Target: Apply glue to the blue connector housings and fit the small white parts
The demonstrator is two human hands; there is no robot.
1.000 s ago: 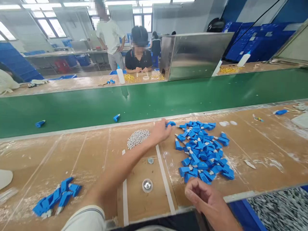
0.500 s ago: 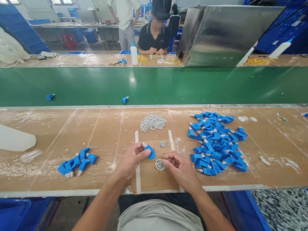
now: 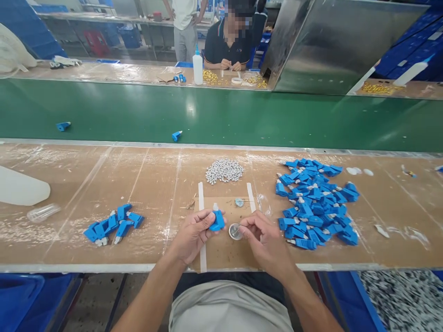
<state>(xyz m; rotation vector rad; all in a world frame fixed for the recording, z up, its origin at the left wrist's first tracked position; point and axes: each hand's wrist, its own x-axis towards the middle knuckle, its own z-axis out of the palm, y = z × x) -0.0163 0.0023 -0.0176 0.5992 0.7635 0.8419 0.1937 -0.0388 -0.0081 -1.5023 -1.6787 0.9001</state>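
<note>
In my left hand, pinched between thumb and fingers, is a blue plastic piece with its whitish tip pointing up. My right hand is closed at the right rim of a small round dish with something shiny inside. Whatever its fingertips pinch is hidden. Behind the dish lies a small grey-blue lump with a thin stick. Farther back sits a pile of small grey pieces. Many similar blue pieces are heaped on the right, and a smaller group lies on the left.
A white bottle and a clear plastic tube lie on the left. Beyond the bench runs a green belt carrying two blue pieces. Across it sits a co-worker, beside an upright glue bottle and a large metal box.
My left hand has turned the blue piece so its tip points up instead of toward the upper left. My right hand stays by the dish. The whole view has shifted slightly.
</note>
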